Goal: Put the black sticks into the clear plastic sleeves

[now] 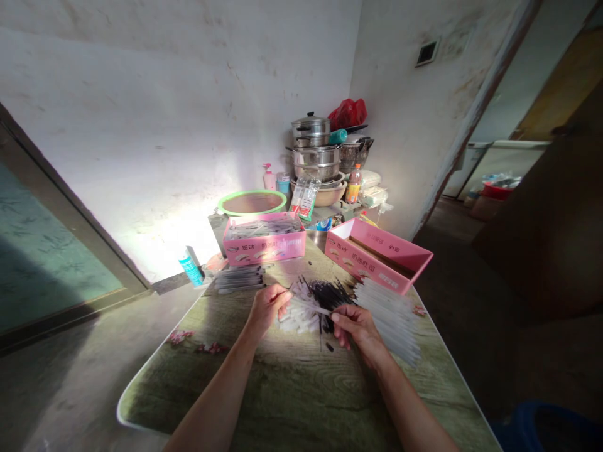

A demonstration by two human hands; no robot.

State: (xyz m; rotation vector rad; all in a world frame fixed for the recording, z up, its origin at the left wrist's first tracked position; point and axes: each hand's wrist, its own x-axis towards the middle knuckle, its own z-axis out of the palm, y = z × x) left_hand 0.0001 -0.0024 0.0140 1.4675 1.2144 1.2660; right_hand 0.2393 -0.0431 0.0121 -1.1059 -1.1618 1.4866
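Smooth plastic tubes (389, 320), glossy metal pots (315, 161)

On the table (301, 392), the left box (264, 250) stands beside the right box (355, 256), with stacked pots (315, 160) behind them (a bottle (353, 185) sits right of the pots). Loose tubes (389, 323) lie before the right box, piled tubes (240, 279) before the left.

Wood-grain table (211, 383), white edge. Far side: left pink box (266, 251), right pink box (347, 257). Far left: grey-black sticks (240, 280). Centre: white pieces (299, 321), black sticks (332, 294). Right: long translucent pieces (390, 321).
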